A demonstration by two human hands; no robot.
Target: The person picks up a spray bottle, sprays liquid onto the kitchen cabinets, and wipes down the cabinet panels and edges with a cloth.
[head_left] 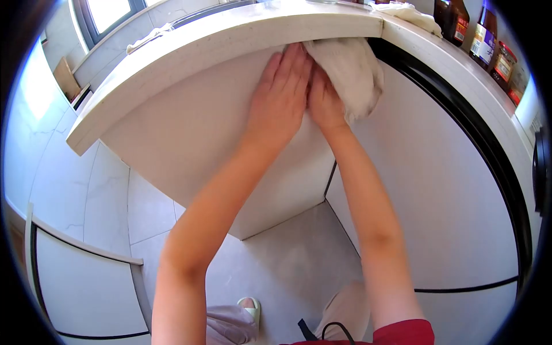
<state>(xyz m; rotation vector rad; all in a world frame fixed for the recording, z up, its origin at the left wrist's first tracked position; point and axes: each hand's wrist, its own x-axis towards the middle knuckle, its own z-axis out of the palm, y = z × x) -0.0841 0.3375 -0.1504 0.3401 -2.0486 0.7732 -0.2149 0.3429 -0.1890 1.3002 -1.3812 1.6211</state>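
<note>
A white cloth (351, 75) hangs bunched just below the countertop edge, at the inner corner of the cabinets. My right hand (326, 103) is closed on it, with part of the fingers hidden behind its folds. Close beside it, my left hand (282, 95) lies against the white cabinet panel (195, 126), its fingers stretched upward under the countertop (230, 34). Whether the left fingertips touch the cloth is hard to tell.
Brown bottles (451, 22) and a jar (503, 64) stand on the right counter, near another crumpled cloth (408, 16). A black-edged cabinet front (448, 172) curves along the right. Below is the grey floor (276, 259); a white cabinet (86, 282) is at lower left.
</note>
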